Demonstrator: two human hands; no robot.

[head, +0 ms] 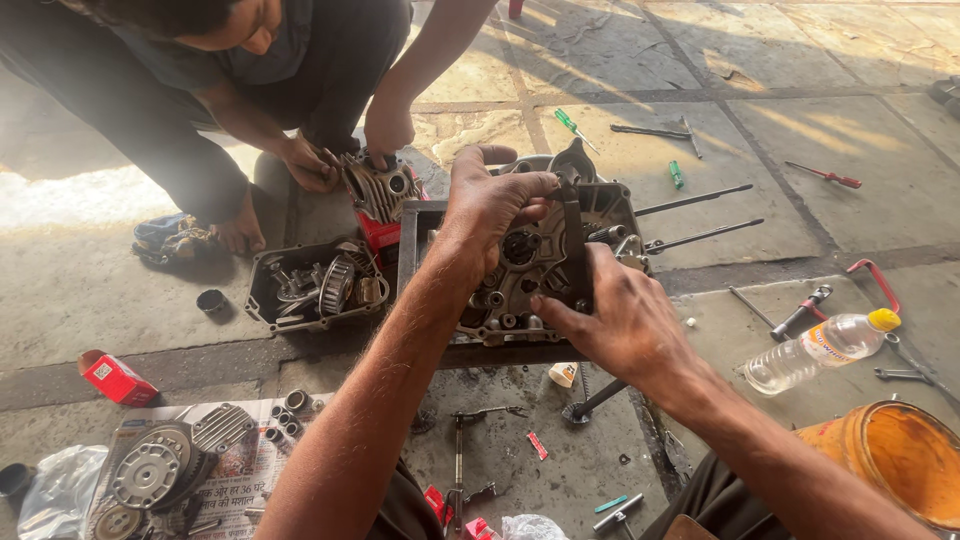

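Gripping a dark chain guide (574, 240): left hand (492, 200) at 11 o'clock and right hand (608, 318) at 5 o'clock, both clamped on it over the engine crankcase (520, 275).

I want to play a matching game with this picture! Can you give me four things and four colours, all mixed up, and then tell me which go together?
Things:
1. bottle cap
2. small box
3. bucket
4. parts tray

Colours:
A. red
B. black
C. yellow
D. orange

Pairs: 1-C, 2-A, 3-D, 4-B

The bottle lies on the floor to the right, the small box to the left, the bucket at bottom right, and the parts tray beside the engine case.
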